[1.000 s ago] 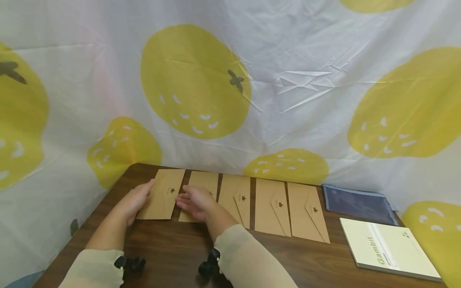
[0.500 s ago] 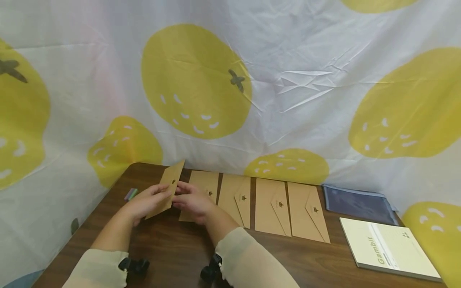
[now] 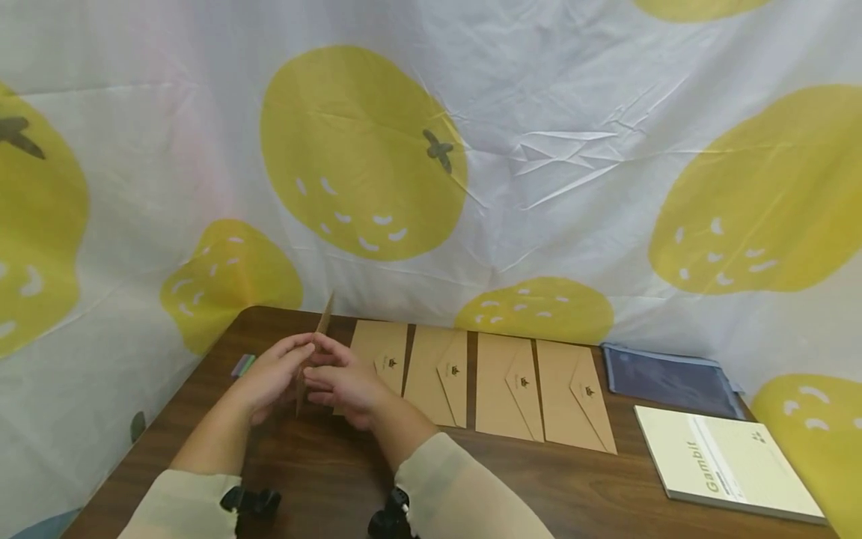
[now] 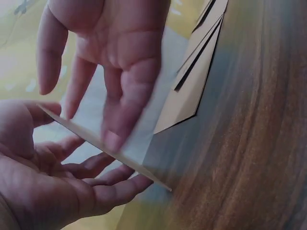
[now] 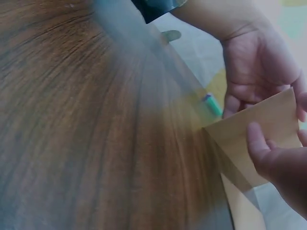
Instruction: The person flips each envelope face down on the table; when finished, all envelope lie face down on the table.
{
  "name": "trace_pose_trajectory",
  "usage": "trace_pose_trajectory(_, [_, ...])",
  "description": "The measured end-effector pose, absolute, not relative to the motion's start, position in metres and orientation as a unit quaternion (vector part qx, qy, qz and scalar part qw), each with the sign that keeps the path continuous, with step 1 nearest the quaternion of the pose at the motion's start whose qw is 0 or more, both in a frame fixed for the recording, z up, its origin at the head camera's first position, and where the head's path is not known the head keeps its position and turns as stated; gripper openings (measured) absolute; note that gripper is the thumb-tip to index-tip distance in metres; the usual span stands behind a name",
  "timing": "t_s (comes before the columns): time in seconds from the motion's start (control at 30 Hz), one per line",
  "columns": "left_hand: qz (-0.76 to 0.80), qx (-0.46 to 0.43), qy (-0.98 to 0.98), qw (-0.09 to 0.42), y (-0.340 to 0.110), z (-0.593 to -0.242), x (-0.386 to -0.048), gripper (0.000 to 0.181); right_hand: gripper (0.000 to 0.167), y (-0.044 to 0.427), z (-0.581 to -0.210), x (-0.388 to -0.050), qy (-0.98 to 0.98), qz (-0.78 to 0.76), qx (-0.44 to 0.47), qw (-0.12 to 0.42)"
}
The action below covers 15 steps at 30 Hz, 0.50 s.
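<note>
Here, the left hand [image 3: 272, 378] curves its fingers around a thin tan paper envelope [image 5: 278, 115], tipped steeply near the table's left end, while the right hand [image 3: 353, 385], fingers loosely extended, touches its face. Rightward on the streaky wood-grain table [image 3: 316, 468] lie four flat, pointed-flap envelopes [image 3: 498, 382], a blue rectangular pouch [image 3: 667, 380] and a cream book [image 3: 734, 464].

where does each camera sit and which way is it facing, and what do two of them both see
Head: worn on the head, facing forward and down at the dark brown wooden table; left hand, right hand, forearms and cream sleeves show.
Right wrist: worn on it, facing across the table at a brown paper envelope; both hands and the left forearm show.
Left wrist: worn likewise, facing that envelope nearly edge-on; both hands show.
Shared: both wrist views show the envelope.
</note>
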<state>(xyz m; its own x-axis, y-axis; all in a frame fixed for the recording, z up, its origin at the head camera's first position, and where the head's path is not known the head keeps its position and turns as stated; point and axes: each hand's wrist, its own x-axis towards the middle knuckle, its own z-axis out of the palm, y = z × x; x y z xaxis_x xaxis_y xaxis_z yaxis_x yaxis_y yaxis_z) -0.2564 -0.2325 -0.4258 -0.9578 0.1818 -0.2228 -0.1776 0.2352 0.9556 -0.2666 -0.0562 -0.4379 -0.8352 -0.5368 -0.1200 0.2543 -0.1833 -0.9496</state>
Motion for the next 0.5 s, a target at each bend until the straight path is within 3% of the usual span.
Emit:
trace_pose_trajectory(0.23, [0.640, -0.016, 0.764, 0.086, -0.235, -0.420, -0.257, 0.060, 0.067, -0.061, -0.449, -0.263, 0.577, -0.756, -0.082, 0.298])
trace_pose_trajectory(0.5, [0.669, -0.048, 0.741, 0.033, -0.245, -0.421, -0.260, 0.056, 0.071, -0.061, -0.454, -0.266, 0.588, -0.754, -0.061, 0.287])
